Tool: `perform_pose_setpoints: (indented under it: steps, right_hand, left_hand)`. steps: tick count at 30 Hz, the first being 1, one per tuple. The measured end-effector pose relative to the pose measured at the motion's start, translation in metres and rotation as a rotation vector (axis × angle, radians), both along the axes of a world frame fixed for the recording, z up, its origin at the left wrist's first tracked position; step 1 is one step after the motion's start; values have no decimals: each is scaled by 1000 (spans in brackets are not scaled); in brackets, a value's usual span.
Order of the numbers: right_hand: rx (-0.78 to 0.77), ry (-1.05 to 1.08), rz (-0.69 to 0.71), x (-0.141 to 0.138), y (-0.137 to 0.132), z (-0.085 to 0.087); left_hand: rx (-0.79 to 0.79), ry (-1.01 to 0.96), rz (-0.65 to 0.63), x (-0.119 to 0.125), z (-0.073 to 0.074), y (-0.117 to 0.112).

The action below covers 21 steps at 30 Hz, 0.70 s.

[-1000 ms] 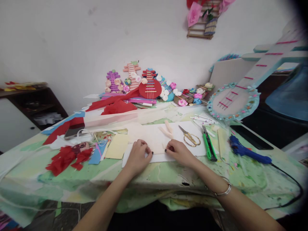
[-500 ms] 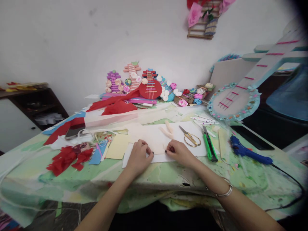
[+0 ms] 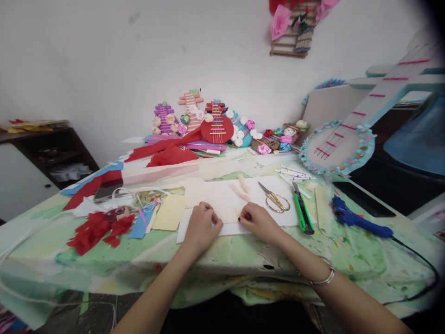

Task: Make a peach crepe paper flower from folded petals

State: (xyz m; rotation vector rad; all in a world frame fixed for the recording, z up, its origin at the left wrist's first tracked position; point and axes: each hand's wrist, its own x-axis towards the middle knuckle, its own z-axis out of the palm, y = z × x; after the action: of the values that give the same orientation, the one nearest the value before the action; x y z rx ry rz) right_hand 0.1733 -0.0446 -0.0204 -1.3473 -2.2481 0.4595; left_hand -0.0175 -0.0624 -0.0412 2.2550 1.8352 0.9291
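My left hand and my right hand rest close together on a white sheet near the table's front edge. Both have curled fingers that pinch the edges of a cream strip of paper lying between them. Two small cream rolls lie just beyond the strip. A thin bracelet circles my right wrist.
Gold-handled scissors, a green utility knife and a blue glue gun lie to the right. Red paper scraps and a yellow sheet lie to the left. Paper lute models crowd the back; a large one leans at right.
Both hands have stayed on the cream strip; the fingers shifted only slightly toward each other.
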Motion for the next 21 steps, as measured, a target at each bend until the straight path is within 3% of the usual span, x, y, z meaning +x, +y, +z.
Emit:
perform_pose_setpoints:
  steps: [12, 21]
  right_hand:
    - [11, 6, 19, 1, 2, -3]
    - [147, -75, -101, -10, -9, -11]
  left_hand:
    - [-19, 38, -3, 0, 4, -2]
    - [11, 128, 75, 9, 3, -7]
